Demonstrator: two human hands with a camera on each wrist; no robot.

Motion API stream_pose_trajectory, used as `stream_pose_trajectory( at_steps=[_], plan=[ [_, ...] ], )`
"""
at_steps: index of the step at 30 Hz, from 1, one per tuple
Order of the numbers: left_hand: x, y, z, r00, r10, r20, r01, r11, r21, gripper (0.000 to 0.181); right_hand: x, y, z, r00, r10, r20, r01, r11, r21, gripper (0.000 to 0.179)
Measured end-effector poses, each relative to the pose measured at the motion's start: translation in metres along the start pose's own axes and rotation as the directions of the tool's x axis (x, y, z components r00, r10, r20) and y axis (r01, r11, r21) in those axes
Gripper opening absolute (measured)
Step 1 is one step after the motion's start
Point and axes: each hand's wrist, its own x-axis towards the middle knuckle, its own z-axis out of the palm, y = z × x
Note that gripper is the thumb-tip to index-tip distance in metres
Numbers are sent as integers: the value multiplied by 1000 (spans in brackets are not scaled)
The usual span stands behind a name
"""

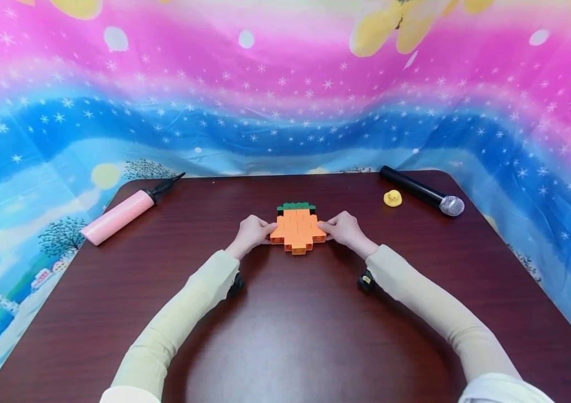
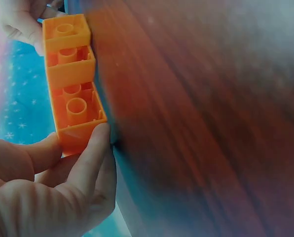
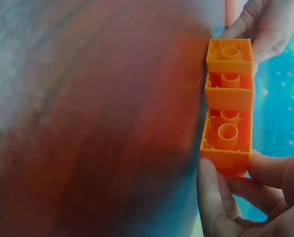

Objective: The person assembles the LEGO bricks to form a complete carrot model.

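An orange building-block model with a green top row [image 1: 297, 226] lies at the middle of the table, its stepped narrow end toward me. My left hand [image 1: 252, 232] pinches its left edge between thumb and fingers. On the opposite edge, my right hand [image 1: 345, 229] pinches it the same way. In the left wrist view, the hollow undersides of the orange blocks [image 2: 76, 111] face the camera, with round tubes inside. The right wrist view shows the same hollow orange blocks [image 3: 228, 133] above the thumb and fingertips. Whether the model touches the table is unclear.
A pink hand pump [image 1: 121, 215] with a black nozzle lies at the back left of the dark wooden table [image 1: 295, 324]. At the back right are a small yellow rubber duck [image 1: 392, 198] and a black microphone [image 1: 416, 187]. A patterned cloth [image 1: 285, 101] hangs behind.
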Motion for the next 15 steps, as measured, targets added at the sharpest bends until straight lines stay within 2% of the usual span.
stream_pose_trajectory(
  at_steps=[4,8,15],
  plan=[
    [4,1,2,1000,6,27,-8,998,68,46,1,4,1,1000,25,2,-25,1000,7,35],
    [8,3,2,1000,16,25,-19,993,117,45,2,4,1,1000,25,-8,-25,1000,9,35],
    [15,4,1,1000,14,15,-15,992,125,44,10,3,1,1000,29,3,-29,999,31,36]
  ],
)
